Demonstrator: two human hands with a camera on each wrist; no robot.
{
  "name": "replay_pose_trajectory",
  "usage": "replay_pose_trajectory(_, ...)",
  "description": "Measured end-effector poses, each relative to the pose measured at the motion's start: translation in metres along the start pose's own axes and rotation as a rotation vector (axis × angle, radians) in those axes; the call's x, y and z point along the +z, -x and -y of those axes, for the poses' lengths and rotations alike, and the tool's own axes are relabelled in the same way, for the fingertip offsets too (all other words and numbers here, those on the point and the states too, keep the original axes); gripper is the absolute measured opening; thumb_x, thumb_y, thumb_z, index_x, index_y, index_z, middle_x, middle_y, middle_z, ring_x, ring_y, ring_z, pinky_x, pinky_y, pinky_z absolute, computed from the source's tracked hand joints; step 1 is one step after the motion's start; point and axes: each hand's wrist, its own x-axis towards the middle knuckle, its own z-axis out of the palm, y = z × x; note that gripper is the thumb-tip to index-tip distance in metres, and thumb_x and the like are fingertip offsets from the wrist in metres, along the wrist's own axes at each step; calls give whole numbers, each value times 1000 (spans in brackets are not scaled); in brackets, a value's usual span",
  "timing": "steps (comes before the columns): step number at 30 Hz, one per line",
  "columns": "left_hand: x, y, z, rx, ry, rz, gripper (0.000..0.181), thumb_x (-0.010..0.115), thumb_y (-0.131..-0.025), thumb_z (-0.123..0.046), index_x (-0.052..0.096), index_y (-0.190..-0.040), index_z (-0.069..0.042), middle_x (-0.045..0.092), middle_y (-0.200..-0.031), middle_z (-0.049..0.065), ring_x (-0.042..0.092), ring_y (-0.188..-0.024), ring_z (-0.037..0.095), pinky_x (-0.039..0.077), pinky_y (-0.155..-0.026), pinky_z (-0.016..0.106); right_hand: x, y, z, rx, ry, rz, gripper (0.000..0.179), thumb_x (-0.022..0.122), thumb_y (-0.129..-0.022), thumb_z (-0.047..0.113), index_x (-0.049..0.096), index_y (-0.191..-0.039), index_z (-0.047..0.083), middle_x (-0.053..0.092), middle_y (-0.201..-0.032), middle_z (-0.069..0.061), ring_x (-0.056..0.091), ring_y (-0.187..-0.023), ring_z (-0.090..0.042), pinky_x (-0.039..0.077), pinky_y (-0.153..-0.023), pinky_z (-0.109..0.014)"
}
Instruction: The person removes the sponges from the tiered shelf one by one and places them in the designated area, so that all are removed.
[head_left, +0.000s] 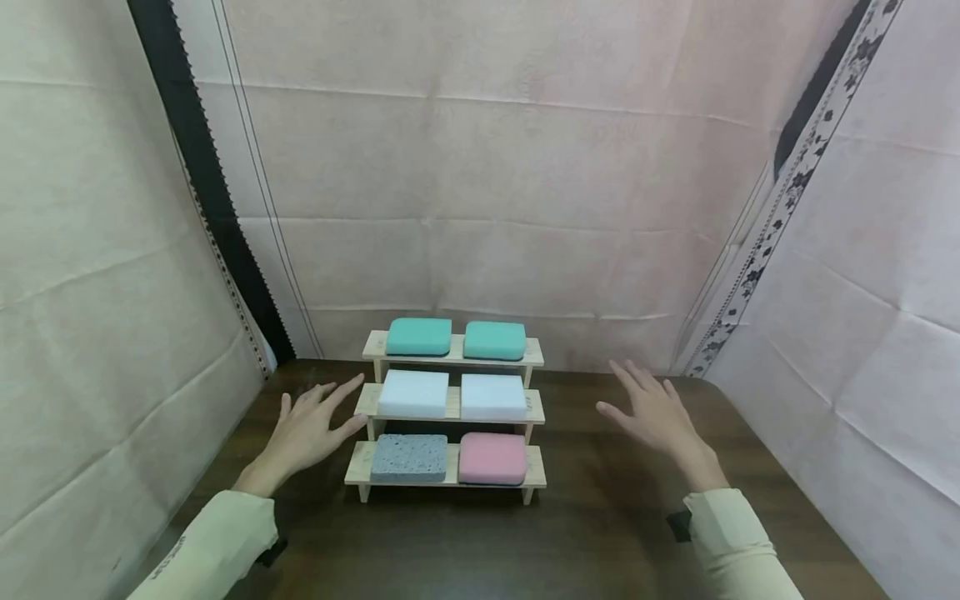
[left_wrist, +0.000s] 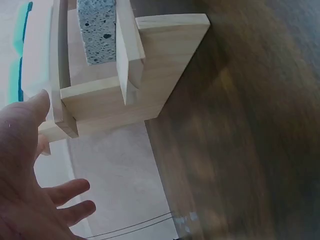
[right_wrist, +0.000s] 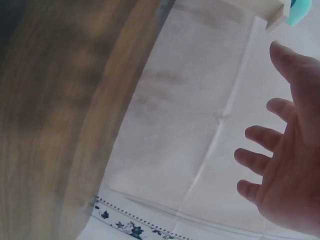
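A three-step wooden rack (head_left: pixel 453 476) stands on the dark table. Its top step carries two teal sponges, one left (head_left: pixel 419 337) and one right (head_left: pixel 495 340). Two white sponge blocks, left (head_left: pixel 413 393) and right (head_left: pixel 492 397), sit on the middle step. On the lowest step lie a grey-blue pitted sponge (head_left: pixel 408 457) and a pink sponge (head_left: pixel 492 457). My left hand (head_left: pixel 306 435) is beside the rack's left end, fingers spread, holding nothing; whether the thumb touches the rack I cannot tell. Apart from the rack on the right, my right hand (head_left: pixel 658 414) has its fingers extended and holds nothing.
Brown wooden table surface (head_left: pixel 600 542) extends around the rack. Pale cloth walls enclose it: a back sheet (head_left: pixel 480 183), a left sheet (head_left: pixel 112 292) and a right sheet (head_left: pixel 862 333) with a floral border. The back sheet hangs close behind the rack.
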Motion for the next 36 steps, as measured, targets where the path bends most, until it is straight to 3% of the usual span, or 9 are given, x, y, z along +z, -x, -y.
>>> replay_pose_trajectory(10,16,5,-7,-3,85,-10,65,53,-100,-54,38,-156,-22,49,-145,26,41,-132,52,12,-103,79,6,-28,20,-67,-123,20,80,56,-99,54,26,-159,11,29,-161,-19,25,-146,-41,12,-112,-68)
replay_pose_trajectory(15,27,7,-12,-36,206,-11,65,53,-101,-52,36,-156,-22,46,-148,24,39,-135,51,13,-102,80,8,-40,30,-82,-177,38,80,56,-99,53,23,-160,14,26,-162,-15,24,-148,-37,12,-114,-65)
replay_pose_trajectory(20,32,5,-16,-77,311,21,67,49,-102,-56,33,-158,-22,39,-156,17,33,-139,50,20,-100,80,4,-51,41,-127,-247,32,78,58,-99,49,25,-160,13,29,-161,-17,28,-145,-40,20,-113,-63)
replay_pose_trajectory(26,38,0,-23,-137,397,48,71,45,-100,-62,31,-158,-24,27,-162,15,31,-142,47,29,-100,75,3,-66,48,-119,-350,69,80,61,-98,50,22,-161,18,27,-163,-13,27,-147,-35,25,-113,-59)
replay_pose_trajectory(36,44,-1,-30,-234,509,53,73,42,-98,-68,27,-159,-31,26,-162,17,30,-142,48,27,-101,75,7,-94,64,-170,-425,90,81,65,-96,47,23,-160,20,28,-162,-6,29,-147,-30,28,-113,-54)
